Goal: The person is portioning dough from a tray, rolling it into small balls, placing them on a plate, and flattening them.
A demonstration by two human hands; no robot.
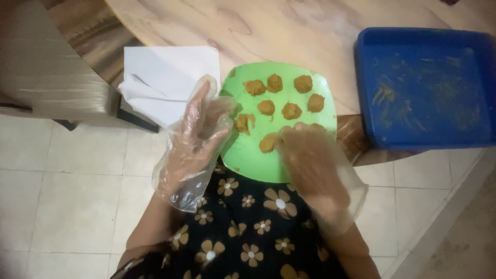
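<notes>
Gloved, the right hand [310,163] lies flat over the plate's near edge, fingertips touching a dough ball [268,143] as if setting it down; whether it grips I cannot tell. Nine or so lumpy, tan-brown balls sit spaced apart on the green plate [248,155]. Left hand [201,126], released and spread, steadies the plate's left rim. Nearby: white paper [165,82], smeared blue tray [426,88].

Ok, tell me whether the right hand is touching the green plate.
Touching. The head view shows the right hand lying across the green plate, fingers beside a dough ball.
</notes>
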